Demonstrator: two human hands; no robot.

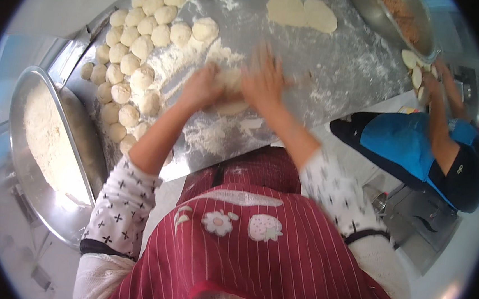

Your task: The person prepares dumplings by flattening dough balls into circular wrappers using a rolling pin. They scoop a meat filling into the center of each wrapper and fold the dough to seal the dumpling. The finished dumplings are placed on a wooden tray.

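A piece of flattened dough (231, 108) lies on the floured metal table in front of me, partly under my hands. My left hand (203, 87) is curled at the left side of a raised, blurred part of the dough (229, 80). On the right side, my right hand (264, 79) reaches over with its fingers stretched forward, smeared by motion. A faint brownish blur beside its fingers may be the end of a thin rolling pin; the blur hides what the palm presses on. Rows of floured dough balls (142, 47) sit to the left.
Two flat dough rounds (301, 13) lie at the far side of the metal table (355, 74). A steel bowl of flour (50, 134) stands at left, and a bowl of reddish filling (401, 19) at far right. There a co-worker's hands (432, 84) are near pale filled pieces (416, 75).
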